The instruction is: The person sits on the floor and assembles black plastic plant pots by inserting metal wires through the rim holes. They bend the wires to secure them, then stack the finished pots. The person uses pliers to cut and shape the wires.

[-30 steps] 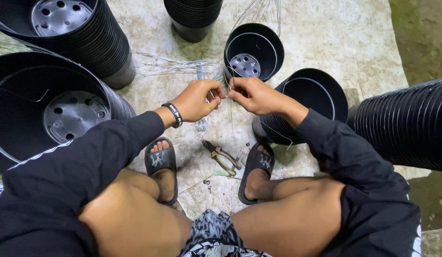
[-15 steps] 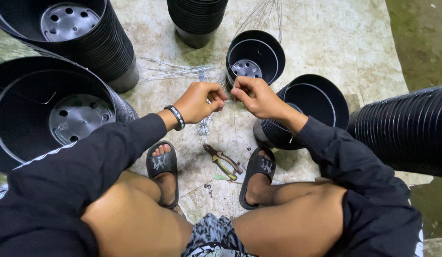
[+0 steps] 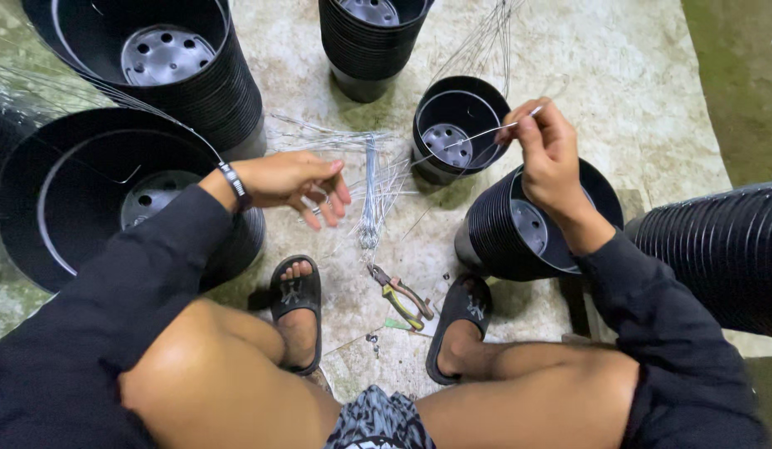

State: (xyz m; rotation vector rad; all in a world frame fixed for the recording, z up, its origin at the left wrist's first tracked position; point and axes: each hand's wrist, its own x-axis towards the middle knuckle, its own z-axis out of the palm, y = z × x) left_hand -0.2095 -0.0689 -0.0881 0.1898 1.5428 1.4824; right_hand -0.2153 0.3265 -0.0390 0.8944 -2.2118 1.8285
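My right hand point(image 3: 548, 154) pinches a thin metal wire point(image 3: 485, 133) that runs left over a small single black pot point(image 3: 459, 133). Just below that hand lies a stack of black pots point(image 3: 527, 229). My left hand point(image 3: 290, 181) hovers with fingers spread and nothing in it, beside a bundle of thin wires point(image 3: 371, 187) lying on the concrete floor. A wristband sits on my left wrist.
Pliers point(image 3: 402, 297) lie on the floor between my sandalled feet. Stacks of large black pots point(image 3: 165, 66) stand at upper left, another large pot point(image 3: 111, 195) at left, a stack point(image 3: 369, 37) at top centre, and a stack lying on its side point(image 3: 718, 254) at right.
My hands were together in front of me working the wire. They have parted: the right lifted away to the right with the wire, the left opened and drew back left.
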